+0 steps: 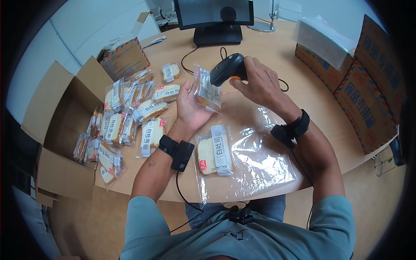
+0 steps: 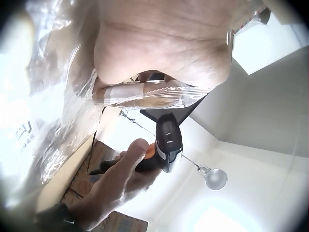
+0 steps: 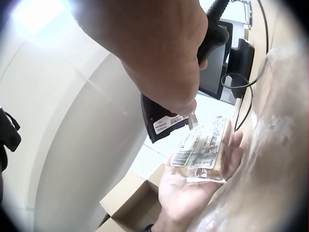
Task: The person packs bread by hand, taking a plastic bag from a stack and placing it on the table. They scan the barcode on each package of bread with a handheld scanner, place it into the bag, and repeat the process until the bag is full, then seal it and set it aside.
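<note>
My left hand (image 1: 190, 110) holds a bagged slice of bread (image 1: 208, 92) raised above the table, palm beneath it and fingers round its edge. The bread's white label with a barcode (image 3: 181, 158) faces up in the right wrist view. My right hand (image 1: 263, 83) grips a black barcode scanner (image 1: 227, 68) with an orange trigger, its head tilted down close over the label. Below them, another bread pack (image 1: 210, 154) with a red and white label lies at the left side of a large clear plastic bag (image 1: 266, 167).
Several bread packs (image 1: 115, 125) spill from an open carton (image 1: 56, 104) at left. A monitor (image 1: 215, 21) stands at the back, with the scanner cable (image 1: 185, 60) near its base. Printed cartons (image 1: 362, 99) stand at right; another small carton (image 1: 125, 58) is back left.
</note>
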The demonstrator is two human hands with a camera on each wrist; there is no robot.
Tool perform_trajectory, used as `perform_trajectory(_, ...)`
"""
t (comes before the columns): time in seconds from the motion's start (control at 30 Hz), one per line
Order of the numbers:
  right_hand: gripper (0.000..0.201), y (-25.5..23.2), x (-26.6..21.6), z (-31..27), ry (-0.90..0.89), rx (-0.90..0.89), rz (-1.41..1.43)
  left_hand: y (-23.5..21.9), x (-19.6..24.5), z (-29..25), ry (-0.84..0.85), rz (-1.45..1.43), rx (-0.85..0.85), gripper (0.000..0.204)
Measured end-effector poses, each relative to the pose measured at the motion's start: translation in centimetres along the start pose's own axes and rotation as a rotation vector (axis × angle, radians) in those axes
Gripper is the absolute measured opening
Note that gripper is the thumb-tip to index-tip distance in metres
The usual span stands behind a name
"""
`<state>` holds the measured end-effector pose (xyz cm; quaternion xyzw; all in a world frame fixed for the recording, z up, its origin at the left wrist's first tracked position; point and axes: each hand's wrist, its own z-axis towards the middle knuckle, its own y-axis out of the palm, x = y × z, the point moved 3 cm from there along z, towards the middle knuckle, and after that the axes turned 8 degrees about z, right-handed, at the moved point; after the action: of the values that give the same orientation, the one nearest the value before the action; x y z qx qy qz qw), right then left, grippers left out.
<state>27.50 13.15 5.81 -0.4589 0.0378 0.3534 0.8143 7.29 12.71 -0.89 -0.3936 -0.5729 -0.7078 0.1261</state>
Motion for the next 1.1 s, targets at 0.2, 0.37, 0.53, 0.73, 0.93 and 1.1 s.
perform_trajectory(0.2, 0.041, 0.3, 0.2, -0.1, -0.04, -0.02, 0.014, -0.4, 0.0, 0.3, -0.001, -0.008, -0.026, 0.062)
perform_trajectory(0.37, 0.038, 1.7, 6.3, 1.3, -0.03, -0.045, 0.003, -0.4, 1.1, 1.0, 0.014, -0.048, -0.124, 0.057)
perform_trajectory(0.53, 0.032, 2.4, 11.7, 1.6, 0.135, -0.091, -0.097, 0.8, 1.7, 0.4, 0.269, -0.043, 0.128, 0.057)
perform_trajectory(0.73, 0.033, 3.0, 14.5, 1.6, 0.177, -0.121, -0.153, 0.4, 1.3, 0.1, 0.111, 0.164, 0.057, 0.064)
perform_trajectory(0.93, 0.038, 2.0, 13.0, 1.4, 0.163, -0.125, -0.258, 1.8, 1.1, -0.6, 0.244, 0.652, 0.167, 0.083)
perform_trajectory(1.1, 0.051, -0.8, 7.0, 3.3, 0.131, -0.034, 0.052, 1.4, 1.0, 0.2, 0.684, 1.312, 0.191, 0.1)
